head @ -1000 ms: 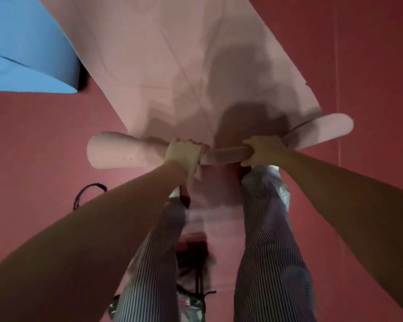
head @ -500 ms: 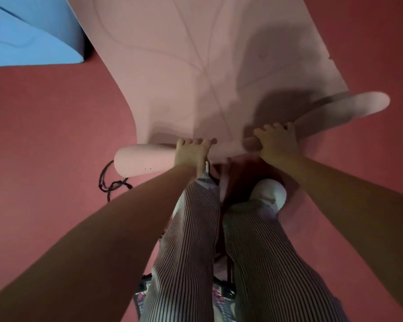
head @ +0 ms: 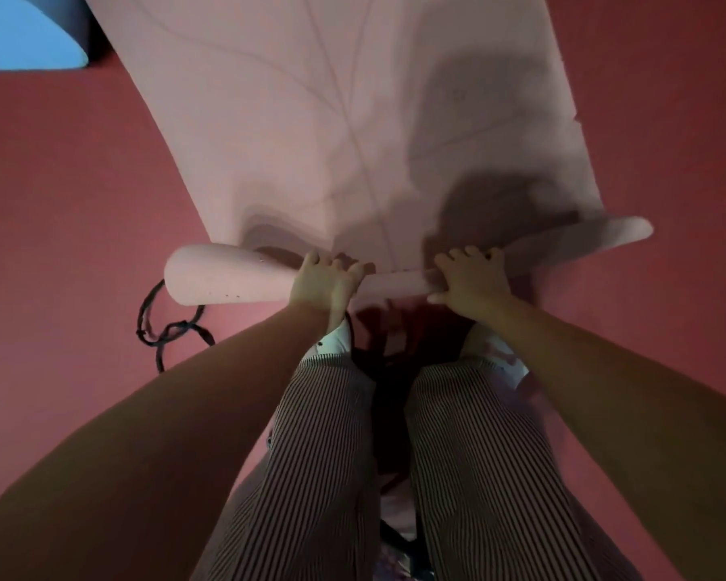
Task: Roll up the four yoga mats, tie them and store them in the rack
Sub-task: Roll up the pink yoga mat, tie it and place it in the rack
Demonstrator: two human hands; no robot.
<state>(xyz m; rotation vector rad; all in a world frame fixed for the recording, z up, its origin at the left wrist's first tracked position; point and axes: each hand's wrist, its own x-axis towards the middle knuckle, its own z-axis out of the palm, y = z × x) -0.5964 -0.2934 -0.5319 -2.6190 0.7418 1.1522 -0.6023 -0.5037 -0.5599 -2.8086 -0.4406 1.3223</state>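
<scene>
- Rolling is the step going on here, the first bit of the job. I'm judging that tying and racking aren't even close yet.
- Roll (head: 227, 280) is lying crosswise on the floor (head: 59, 182), just in front of the person's shoes (head: 335, 342).
- Left hand (head: 323, 283) is gripping the roll a little left of its middle, with the fingers curled over the top.
- Right hand (head: 468, 283) is clamping down right of the middle in the same way, fingers wrapped over the far side and thumb lying along the near side.
- Mat (head: 353, 119) is stretching away flat beyond the roll, so most of it is waiting to be wound up.
- Roll is looking fatter at its left end than between the hands, though the wide lens could be faking that.
- Cord (head: 172, 329) is sitting loose on the floor just beside the roll's left end, on the near side. I'm guessing that's the tie.
- Blue mat (head: 22, 39) is peeking in far beyond the roll, off to the left, and I can't tell if it's rolled.
- Next move, I'm thinking, is pushing the roll away over the flat part while pressing evenly with both hands. That way the ends are lining up and it isn't coning or going slack.
- Rack isn't showing anywhere.
</scene>
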